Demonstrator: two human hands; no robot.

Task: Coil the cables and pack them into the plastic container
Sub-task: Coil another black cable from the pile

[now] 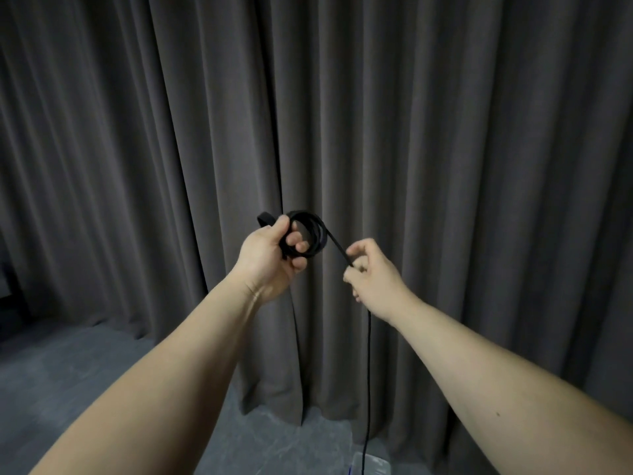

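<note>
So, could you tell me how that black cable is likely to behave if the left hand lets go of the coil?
The black cable looks flexible: it bends into tight loops in the left hand. Those loops would probably spring apart, since only the grip holds them. The tail below the right hand hangs straight down, so it seems limp and fairly light.

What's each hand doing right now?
Left hand: closed, gripping the coiled part of the black cable.
Right hand: closed, pinching the cable's loose run, which hangs down toward the floor.
</note>
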